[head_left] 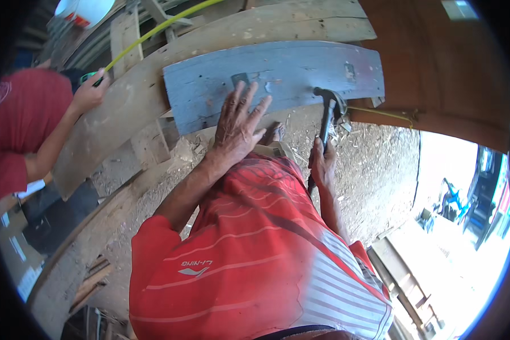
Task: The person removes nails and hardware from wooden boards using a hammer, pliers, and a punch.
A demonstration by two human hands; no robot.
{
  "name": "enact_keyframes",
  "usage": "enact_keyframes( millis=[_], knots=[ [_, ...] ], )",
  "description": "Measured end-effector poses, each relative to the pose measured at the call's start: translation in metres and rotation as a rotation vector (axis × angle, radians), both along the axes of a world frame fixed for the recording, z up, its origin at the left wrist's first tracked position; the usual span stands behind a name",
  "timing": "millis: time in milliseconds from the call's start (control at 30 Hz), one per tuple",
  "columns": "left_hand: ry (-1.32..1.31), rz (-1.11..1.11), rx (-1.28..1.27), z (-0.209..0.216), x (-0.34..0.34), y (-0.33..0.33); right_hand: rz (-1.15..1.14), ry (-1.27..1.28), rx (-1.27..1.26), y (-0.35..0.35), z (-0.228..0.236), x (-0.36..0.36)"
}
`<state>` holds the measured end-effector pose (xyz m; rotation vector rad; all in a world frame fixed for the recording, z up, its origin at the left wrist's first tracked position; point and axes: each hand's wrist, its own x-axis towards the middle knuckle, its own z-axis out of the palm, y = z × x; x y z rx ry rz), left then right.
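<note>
Above chip-strewn ground [377,153], spreading the left hand [238,126] wide over the blue board [300,73], long axis crosswise; gripping the hammer [326,122] in the right hand [324,164], farther from the board, hammerhead forward by its near edge, right of centre.

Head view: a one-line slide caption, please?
Hammer in the right hand's grip; left hand spread over a blue-grey board.

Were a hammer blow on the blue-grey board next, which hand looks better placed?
Probably the right hand: it grips the hammer near the right part of the blue-grey board. The left hand is spread open over the board, gripping no tool.
</note>
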<state>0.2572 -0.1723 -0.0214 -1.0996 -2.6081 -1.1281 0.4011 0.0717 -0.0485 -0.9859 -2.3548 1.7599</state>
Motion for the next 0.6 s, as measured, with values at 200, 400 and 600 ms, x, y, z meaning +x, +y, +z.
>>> enact_keyframes(
  millis=[200, 400, 600],
  knots=[
    [0.32, 0.128, -0.505, -0.04, -0.034, 0.015, -0.028, 0.033, 0.061, 0.006, 0.015, 0.003],
    [0.119, -0.087, -0.606, 0.063, -0.075, 0.007, -0.269, 0.196, -0.101, 0.025, 0.055, 0.013],
    [0.083, -0.061, -0.384, 0.134, -0.195, 0.009, -0.287, 0.436, -0.215, 0.058, 0.118, 0.019]
  ],
)
